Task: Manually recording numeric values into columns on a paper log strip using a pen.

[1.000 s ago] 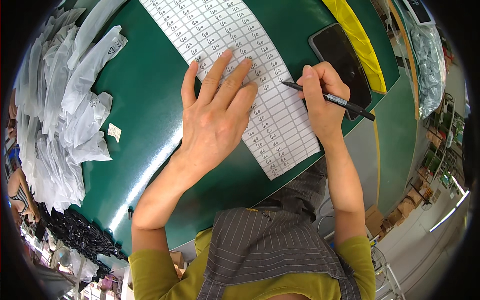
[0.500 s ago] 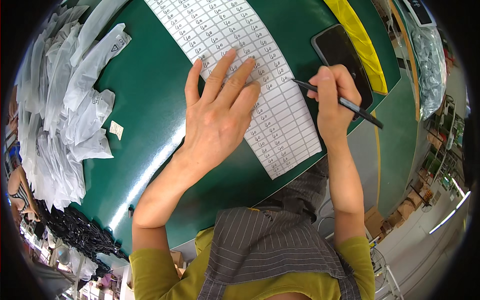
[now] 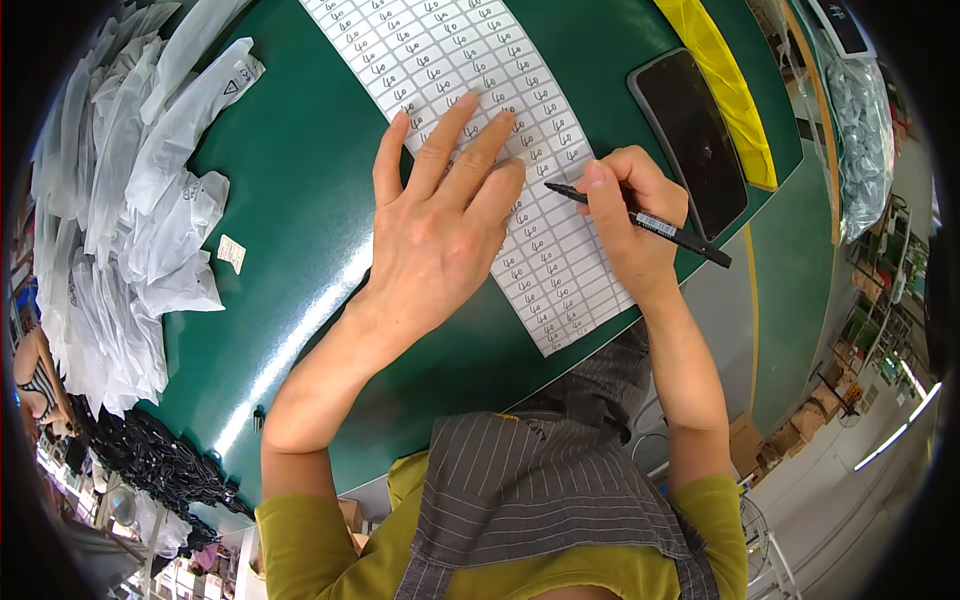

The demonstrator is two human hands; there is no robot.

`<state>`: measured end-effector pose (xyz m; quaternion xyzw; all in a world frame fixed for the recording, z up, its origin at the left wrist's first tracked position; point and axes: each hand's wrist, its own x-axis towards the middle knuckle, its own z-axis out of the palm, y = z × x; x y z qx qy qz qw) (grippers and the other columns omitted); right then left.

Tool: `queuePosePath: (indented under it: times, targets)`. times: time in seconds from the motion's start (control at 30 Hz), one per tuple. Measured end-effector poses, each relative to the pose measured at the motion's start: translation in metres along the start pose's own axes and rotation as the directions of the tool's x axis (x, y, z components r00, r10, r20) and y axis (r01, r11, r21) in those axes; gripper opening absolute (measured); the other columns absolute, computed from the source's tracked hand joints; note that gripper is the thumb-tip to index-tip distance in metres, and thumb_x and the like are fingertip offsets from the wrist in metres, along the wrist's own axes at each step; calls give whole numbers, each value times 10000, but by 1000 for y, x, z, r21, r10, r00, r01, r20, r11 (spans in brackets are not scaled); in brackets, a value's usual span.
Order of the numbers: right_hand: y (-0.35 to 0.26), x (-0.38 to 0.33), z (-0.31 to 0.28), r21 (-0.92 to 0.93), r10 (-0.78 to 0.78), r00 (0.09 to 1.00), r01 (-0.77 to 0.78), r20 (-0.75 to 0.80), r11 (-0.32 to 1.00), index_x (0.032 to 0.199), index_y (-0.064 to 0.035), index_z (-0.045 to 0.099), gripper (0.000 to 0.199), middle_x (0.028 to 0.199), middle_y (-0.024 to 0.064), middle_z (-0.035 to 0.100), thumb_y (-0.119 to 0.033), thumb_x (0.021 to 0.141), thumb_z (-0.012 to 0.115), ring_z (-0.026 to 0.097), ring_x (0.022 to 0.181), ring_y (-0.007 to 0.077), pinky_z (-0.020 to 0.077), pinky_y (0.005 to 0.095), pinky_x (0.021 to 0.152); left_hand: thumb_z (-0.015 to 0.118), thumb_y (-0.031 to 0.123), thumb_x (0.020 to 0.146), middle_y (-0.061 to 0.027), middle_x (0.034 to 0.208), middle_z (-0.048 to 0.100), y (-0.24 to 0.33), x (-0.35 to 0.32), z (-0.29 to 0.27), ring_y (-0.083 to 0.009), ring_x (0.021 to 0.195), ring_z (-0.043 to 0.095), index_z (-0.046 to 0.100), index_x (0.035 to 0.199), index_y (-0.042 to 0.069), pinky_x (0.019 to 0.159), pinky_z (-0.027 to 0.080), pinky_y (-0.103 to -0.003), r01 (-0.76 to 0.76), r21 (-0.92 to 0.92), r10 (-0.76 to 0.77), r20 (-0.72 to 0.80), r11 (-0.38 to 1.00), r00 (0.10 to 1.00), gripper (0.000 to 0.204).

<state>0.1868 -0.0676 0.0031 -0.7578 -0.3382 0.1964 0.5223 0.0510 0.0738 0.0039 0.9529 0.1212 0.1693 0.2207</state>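
A long white sheet of small labels [image 3: 440, 60] lies on the green table, most of its cells filled by hand and several near its lower right blank. My left hand [image 3: 435, 225] rests flat on the sheet with its fingers spread, partly covering it. In my right hand [image 3: 635, 220] is a black marker pen [image 3: 685, 238], gripped between thumb and fingers. The pen's tip is over the label cells to the right of my left fingers; I cannot tell whether it touches.
A dark phone [image 3: 692, 140] and a yellow plastic strip [image 3: 718, 85] lie right of the sheet. Clear plastic bags [image 3: 120, 210] pile up at the left, with a small paper tag [image 3: 231, 254] beside them. Black cords [image 3: 165, 465] heap at the lower left table edge.
My right hand with the marker pen has moved left and slightly down, its tip going from the sheet's right column one column inward. My left hand has hardly moved.
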Motion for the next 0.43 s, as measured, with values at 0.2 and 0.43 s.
queuePosePath:
  times: [0.2,0.43]
  targets:
    - [1,1,2,-18,-48,999,47,-21,999,731,-12,584,172,581,-6,499,-55,868,678,428,516,52,334,228,474,696,35,732,-72,1261,620,1,1,0,-284,1309,474,641,948,91,1095,256,-578,-3,2,3,3,1000,1000,230]
    - [1,-2,-3,-32,23,999,-22,30,999,795,-4,593,163,703,31,606,-80,940,602,560,602,53,437,205,553,702,56,742,-77,1275,615,0,0,1,-283,1311,472,644,954,95,1099,250,-581,-8,4,8,8,1000,1000,224]
